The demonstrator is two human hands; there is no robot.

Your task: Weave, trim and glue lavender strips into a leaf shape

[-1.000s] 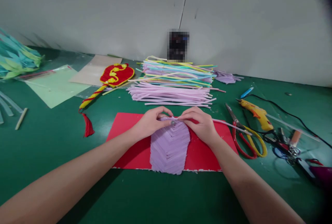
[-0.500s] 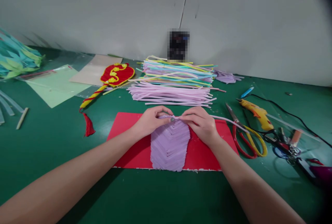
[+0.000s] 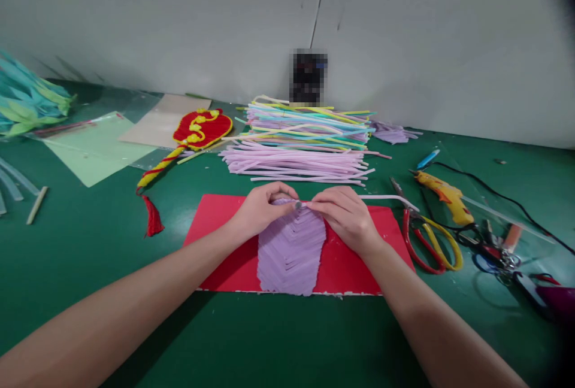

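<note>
A flat lilac leaf-shaped piece (image 3: 293, 250), built of pipe cleaners in a V pattern, lies on a red board (image 3: 359, 262). At its top edge my left hand (image 3: 265, 208) pinches the piece between thumb and fingers. My right hand (image 3: 345, 215) is closed on a pale lilac pipe cleaner (image 3: 386, 197), close to the left fingertips. The long end of that pipe cleaner sticks out to the right, over the scissors (image 3: 433, 238). The fingers hide where it meets the leaf.
Behind the board lie bundles of pink pipe cleaners (image 3: 296, 161) and mixed-colour ones (image 3: 309, 124). A yellow glue gun (image 3: 444, 196) and a bunch of keys (image 3: 507, 262) are on the right. To the left lies a red-and-yellow fan-shaped ornament (image 3: 202, 127) with a tassel (image 3: 153, 217).
The leaf piece has shifted slightly left at its lower end. The free end of the pipe cleaner has swung a little up and back. Both hands keep their pinch.
</note>
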